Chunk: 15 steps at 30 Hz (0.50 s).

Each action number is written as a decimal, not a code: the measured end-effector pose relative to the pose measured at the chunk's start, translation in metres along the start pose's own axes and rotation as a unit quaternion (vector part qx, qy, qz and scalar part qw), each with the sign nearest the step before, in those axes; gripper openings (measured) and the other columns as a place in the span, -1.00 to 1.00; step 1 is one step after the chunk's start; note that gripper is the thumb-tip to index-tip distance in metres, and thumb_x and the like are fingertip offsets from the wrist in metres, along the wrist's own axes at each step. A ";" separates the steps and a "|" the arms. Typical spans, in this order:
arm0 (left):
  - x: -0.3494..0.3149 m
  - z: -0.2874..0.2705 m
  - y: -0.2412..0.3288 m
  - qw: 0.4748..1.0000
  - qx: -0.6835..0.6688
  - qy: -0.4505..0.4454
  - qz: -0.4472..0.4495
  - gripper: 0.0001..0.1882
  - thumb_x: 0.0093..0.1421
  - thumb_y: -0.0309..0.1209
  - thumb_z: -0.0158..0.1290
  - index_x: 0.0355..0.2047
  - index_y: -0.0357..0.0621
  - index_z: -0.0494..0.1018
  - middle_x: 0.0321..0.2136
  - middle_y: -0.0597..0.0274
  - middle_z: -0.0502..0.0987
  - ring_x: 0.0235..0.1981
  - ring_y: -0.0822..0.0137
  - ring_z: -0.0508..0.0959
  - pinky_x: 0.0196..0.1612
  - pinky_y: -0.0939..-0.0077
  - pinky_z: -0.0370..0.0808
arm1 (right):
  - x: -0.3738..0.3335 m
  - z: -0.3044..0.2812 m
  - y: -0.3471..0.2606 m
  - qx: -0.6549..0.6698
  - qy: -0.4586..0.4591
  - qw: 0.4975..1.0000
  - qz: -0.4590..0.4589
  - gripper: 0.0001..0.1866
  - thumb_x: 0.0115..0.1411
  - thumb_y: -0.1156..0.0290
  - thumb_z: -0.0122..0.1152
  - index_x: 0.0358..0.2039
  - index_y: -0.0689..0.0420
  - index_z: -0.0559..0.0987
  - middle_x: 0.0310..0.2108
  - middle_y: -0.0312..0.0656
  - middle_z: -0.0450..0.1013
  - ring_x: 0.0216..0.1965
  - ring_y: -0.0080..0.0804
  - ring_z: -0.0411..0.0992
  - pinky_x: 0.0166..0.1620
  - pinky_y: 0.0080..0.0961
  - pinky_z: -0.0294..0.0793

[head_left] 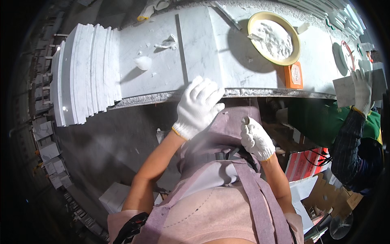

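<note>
My left hand [198, 109], in a white knit glove, lies at the front edge of the pale marble slab [252, 77]. Its fingers are stretched out, with the tips on the slab beside a dark, narrow strip [182, 49]. In front of my apron [231, 122], my right hand [256, 140], gloved the same way, is closed with its fingers curled in. A small dark spot shows at its fingertips, too little to tell what it is. Left of the strip, a small white lump [143, 63] and a crumpled white scrap [167, 42] sit on the slab.
A stack of white marble slabs [85, 73] stands at the left. Toward the right are a yellow-rimmed bowl [297, 44] of white powder and an orange box [293, 76]. A metal bar [227, 16] lies farther back. At far right, a co-worker's gloved hand [361, 89] holds a grey tile.
</note>
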<state>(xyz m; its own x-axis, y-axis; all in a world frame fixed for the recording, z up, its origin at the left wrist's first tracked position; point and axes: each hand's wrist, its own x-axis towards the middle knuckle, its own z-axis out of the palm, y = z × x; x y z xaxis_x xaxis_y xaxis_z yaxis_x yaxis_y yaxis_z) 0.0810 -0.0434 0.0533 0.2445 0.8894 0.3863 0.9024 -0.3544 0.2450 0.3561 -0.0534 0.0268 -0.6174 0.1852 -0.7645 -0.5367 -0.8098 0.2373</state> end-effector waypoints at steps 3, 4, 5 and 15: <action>0.028 0.010 -0.021 1.000 0.018 0.008 -0.008 -0.59 0.05 -0.16 0.22 -0.12 -0.08 0.60 -0.08 0.19 0.57 0.09 0.12 0.51 0.30 0.10 0.36 | 0.005 0.002 0.005 -0.119 -0.029 0.991 -0.054 -0.78 0.49 0.20 0.03 -0.17 0.01 0.56 -0.52 -0.31 0.44 -0.66 -0.52 0.32 -0.71 -0.63 0.28; 0.039 0.015 -0.028 0.999 0.038 -0.017 0.003 -0.59 0.01 -0.16 0.20 -0.14 -0.04 0.59 -0.07 0.20 0.57 0.09 0.13 0.50 0.31 0.13 0.35 | 0.007 0.000 0.007 -0.129 -0.006 0.990 -0.064 -0.80 0.49 0.19 0.04 -0.18 -0.01 0.55 -0.55 -0.32 0.41 -0.67 -0.54 0.30 -0.71 -0.66 0.26; 0.046 0.018 -0.034 0.980 0.140 -0.135 -0.032 -0.44 0.13 0.00 0.19 0.11 0.10 0.54 0.16 0.21 0.51 0.28 0.09 0.40 0.40 0.22 0.29 | 0.008 -0.003 0.008 -0.169 -0.052 0.981 -0.082 -0.80 0.49 0.19 0.04 -0.17 -0.01 0.55 -0.55 -0.32 0.41 -0.67 -0.55 0.29 -0.71 -0.66 0.25; 0.058 0.026 -0.035 0.994 0.040 -0.011 -0.101 -0.53 0.08 -0.10 0.26 -0.02 0.03 0.59 -0.04 0.22 0.60 0.05 0.09 0.55 0.11 0.27 0.55 | 0.014 -0.028 0.001 -0.119 -0.165 0.977 -0.068 -0.81 0.37 0.47 0.22 -0.04 0.10 0.49 -0.24 -0.24 0.54 -0.44 -0.53 0.49 -0.47 -0.70 0.46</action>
<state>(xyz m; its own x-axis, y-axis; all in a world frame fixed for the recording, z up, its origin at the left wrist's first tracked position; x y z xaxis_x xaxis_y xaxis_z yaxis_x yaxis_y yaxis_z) 0.0727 0.0275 0.0442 0.0618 0.9463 0.3173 0.9591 -0.1443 0.2435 0.3632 -0.0673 -0.0008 -0.7225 0.4381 -0.5349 -0.5027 -0.8640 -0.0286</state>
